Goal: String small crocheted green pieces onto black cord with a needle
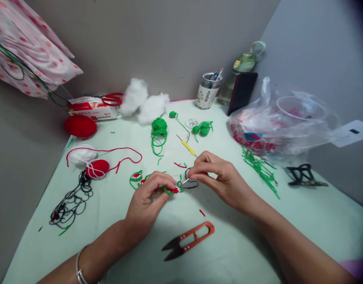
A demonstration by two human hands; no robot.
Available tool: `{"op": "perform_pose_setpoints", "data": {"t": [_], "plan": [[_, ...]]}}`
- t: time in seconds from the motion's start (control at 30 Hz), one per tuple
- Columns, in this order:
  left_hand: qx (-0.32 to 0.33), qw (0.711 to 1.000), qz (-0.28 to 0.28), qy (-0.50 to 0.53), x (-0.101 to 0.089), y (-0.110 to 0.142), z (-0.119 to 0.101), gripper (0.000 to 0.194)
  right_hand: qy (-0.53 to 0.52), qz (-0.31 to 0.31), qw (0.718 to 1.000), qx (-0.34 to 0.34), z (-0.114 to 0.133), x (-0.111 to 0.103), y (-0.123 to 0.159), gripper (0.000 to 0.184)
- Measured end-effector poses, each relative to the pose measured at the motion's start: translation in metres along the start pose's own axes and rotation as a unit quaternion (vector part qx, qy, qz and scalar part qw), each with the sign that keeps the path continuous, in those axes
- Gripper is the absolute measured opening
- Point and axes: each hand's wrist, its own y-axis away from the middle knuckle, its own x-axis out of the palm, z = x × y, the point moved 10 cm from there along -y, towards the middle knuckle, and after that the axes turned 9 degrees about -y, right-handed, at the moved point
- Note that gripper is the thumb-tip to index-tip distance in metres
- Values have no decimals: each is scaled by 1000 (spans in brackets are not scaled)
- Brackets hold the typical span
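Between its thumb and fingers my left hand pinches a small red, white and green crocheted piece, like a watermelon slice. My right hand is closed on a thin silver needle, whose tip points left and meets the piece's edge. A loop of black yarn lies by the needle. Another crocheted slice rests on the table left of my hands. Beyond them is a yellow-handled crochet hook. Orange thread snips lie nearer to me.
Green yarn, red yarn and tangled black yarn lie around. White stuffing sits at the back beside a box with red scissors. To the right are a plastic bag, a phone, green yarn scraps and a hair clip.
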Motion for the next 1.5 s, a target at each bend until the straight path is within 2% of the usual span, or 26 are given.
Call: {"op": "perform_pose_setpoints", "data": {"t": [0.23, 0.47, 0.77, 0.9, 1.07, 1.27, 1.5], "plan": [[42, 999, 2, -2, 1, -1, -5, 21, 47, 14, 997, -67, 12, 6, 5, 15], [30, 999, 10, 15, 3, 0, -3, 20, 72, 27, 993, -94, 18, 9, 6, 15], [-41, 997, 20, 55, 6, 0, 11, 16, 58, 30, 995, -80, 13, 8, 7, 15], [-120, 989, 29, 86, 9, 3, 23, 7, 62, 31, 994, -78, 13, 7, 6, 15], [-196, 969, 60, 141, 18, 4, 34, 11, 58, 33, 996, -63, 9, 5, 5, 14], [-211, 960, 78, 170, 22, 5, 36, 10, 32, 42, 998, -42, 4, 8, 4, 14], [-196, 970, 51, 137, 15, 3, 35, 9, 70, 33, 995, -62, 13, 9, 4, 14]]}}
